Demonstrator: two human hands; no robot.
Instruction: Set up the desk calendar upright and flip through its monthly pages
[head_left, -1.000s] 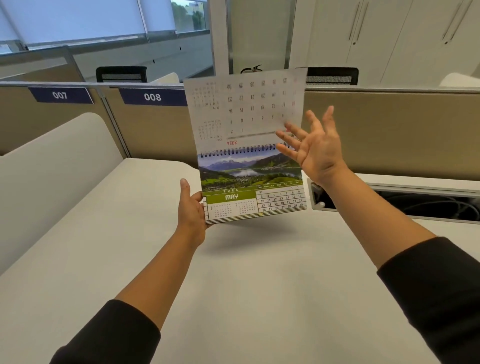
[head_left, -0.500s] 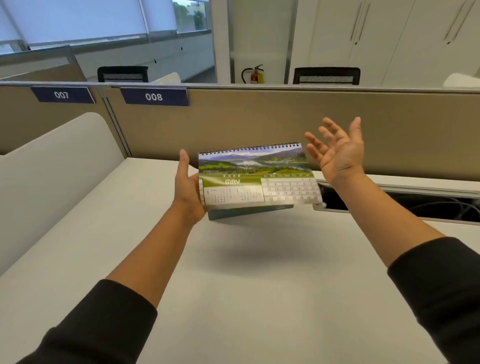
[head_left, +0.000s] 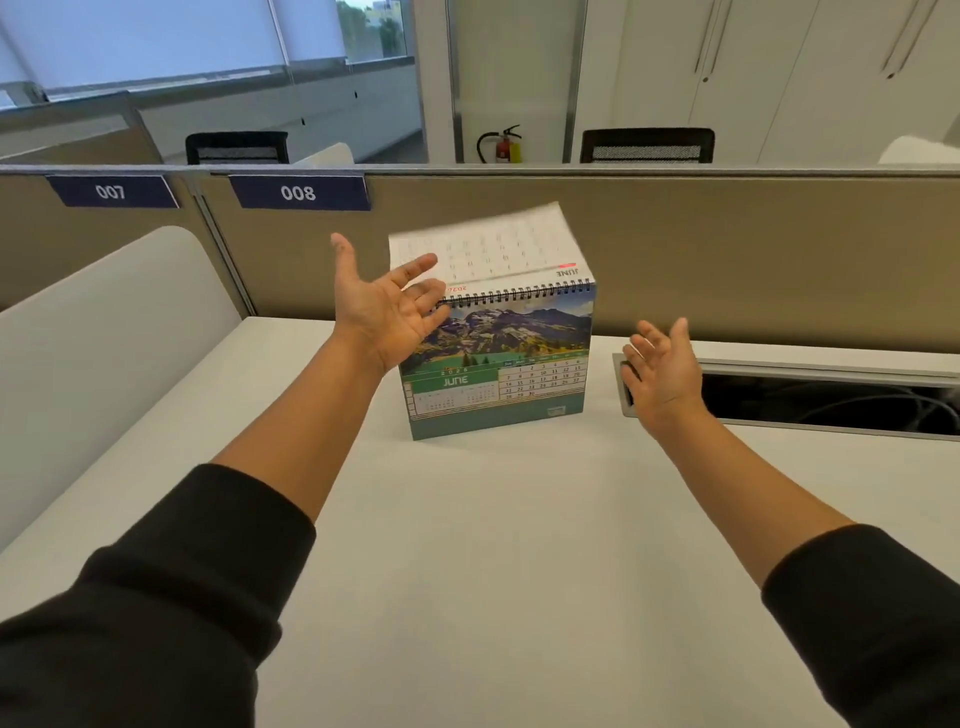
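The spiral-bound desk calendar (head_left: 498, 358) stands upright on the white desk (head_left: 467, 545), its front page showing a mountain photo and JUNE. One white page (head_left: 488, 249) is blurred in mid-flip above the spiral binding, tipping toward the back. My left hand (head_left: 384, 306) is palm-up with fingers spread at the calendar's upper left corner, fingertips close to the binding and the flipping page. Whether they touch the page is unclear. To the right of the calendar, apart from it, my right hand (head_left: 662, 371) hovers open, palm up.
A tan partition (head_left: 727, 249) with labels 007 and 008 runs behind the desk. An open cable tray slot (head_left: 831, 395) lies at the right rear of the desk. A white curved side divider (head_left: 104, 332) bounds the left.
The calendar went from held tilted in the air showing MAY to standing on the desk showing JUNE. My left hand let go of its left edge and rose to the top; my right hand dropped.
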